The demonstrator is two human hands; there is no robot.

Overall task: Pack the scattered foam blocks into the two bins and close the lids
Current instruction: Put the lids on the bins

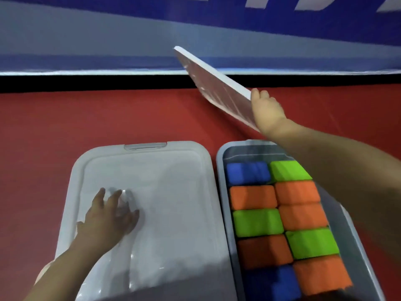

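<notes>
Lid (217, 92) feels light, stiff — my right hand (268, 111) pinches its near edge, left hand (108, 220) spread flat on the shut bin (173, 213).

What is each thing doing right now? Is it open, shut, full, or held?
Left bin: shut, lid on.
Left bin's lid: flat on the bin, left hand pressing it.
Right bin: open, full of blocks.
Blocks: packed in two rows.
Second lid: off, tilted in the air.
Left hand: flat, fingers spread.
Right hand: gripping the second lid's edge.
</notes>
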